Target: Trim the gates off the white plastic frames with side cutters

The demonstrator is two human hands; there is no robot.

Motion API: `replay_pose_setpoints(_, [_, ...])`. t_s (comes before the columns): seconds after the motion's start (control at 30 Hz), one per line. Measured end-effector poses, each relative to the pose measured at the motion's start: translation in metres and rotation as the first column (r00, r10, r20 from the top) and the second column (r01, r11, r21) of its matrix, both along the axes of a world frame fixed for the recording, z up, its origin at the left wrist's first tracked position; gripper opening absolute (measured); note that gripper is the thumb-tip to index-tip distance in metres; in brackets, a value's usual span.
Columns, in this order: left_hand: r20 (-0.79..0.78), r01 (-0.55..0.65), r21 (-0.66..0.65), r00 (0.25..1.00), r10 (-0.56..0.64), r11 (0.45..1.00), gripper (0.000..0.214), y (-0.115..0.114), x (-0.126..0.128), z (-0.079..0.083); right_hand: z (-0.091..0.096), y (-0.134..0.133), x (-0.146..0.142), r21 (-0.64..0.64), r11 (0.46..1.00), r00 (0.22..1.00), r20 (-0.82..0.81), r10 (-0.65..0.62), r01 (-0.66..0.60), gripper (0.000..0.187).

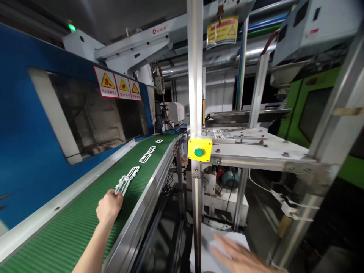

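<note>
My left hand [109, 206] reaches onto the green conveyor belt [85, 216] and pinches the near end of a white plastic moulded part [127, 179]. Further up the belt lie a second white part [147, 154] and a small third one [159, 141]. My right hand [241, 256] hangs low at the bottom right, fingers stretched out and blurred, holding nothing, over a pale sheet on the floor.
A blue machine [25, 151] with a window and warning signs runs along the belt's left. An aluminium post carries a yellow box with a green button [199, 149]. A metal work table [256, 148] stands to the right, a green machine [313, 110] behind it.
</note>
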State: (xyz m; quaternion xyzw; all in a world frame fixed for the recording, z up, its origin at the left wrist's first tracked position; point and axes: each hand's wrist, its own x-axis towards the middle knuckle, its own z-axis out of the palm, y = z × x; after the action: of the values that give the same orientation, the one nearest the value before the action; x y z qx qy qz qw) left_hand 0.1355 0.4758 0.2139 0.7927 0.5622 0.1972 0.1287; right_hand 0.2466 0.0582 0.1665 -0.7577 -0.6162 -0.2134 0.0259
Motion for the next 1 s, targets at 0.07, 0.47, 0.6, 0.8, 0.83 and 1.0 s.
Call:
replay_pose_setpoints(0.07, [-0.008,0.004,-0.012,1.000,-0.004,1.000,0.032,0.001,-0.001,0.000,0.017,0.017,0.016,0.017,1.000,0.999,0.022,-0.025,0.025,0.057])
replay_pose_setpoints(0.47, [-0.019,0.043,-0.045,0.999,-0.043,0.998,0.029,0.007,-0.003,0.003,0.102,0.079,0.062,0.238,0.968,0.913,0.371,-0.168,0.081,0.077])
replay_pose_setpoints(0.6, [-0.019,0.039,-0.060,0.999,-0.041,0.997,0.027,0.008,-0.003,0.003,0.109,0.075,0.055,0.235,0.970,0.902,0.402,-0.155,0.062,0.078])
replay_pose_setpoints(0.8, [-0.020,0.035,-0.076,0.999,-0.037,0.996,0.027,0.008,-0.003,0.003,0.121,0.077,0.055,0.224,0.972,0.885,0.433,-0.169,0.076,0.079])
replay_pose_setpoints(0.83, [-0.021,0.033,-0.079,0.999,-0.035,0.996,0.027,0.008,-0.004,0.003,0.121,0.079,0.056,0.219,0.972,0.884,0.434,-0.176,0.086,0.078])
replay_pose_setpoints(1.0, [-0.023,0.030,-0.079,0.999,-0.032,0.996,0.028,0.008,-0.004,0.001,0.118,0.088,0.057,0.237,0.961,0.874,0.428,-0.232,0.139,0.067])
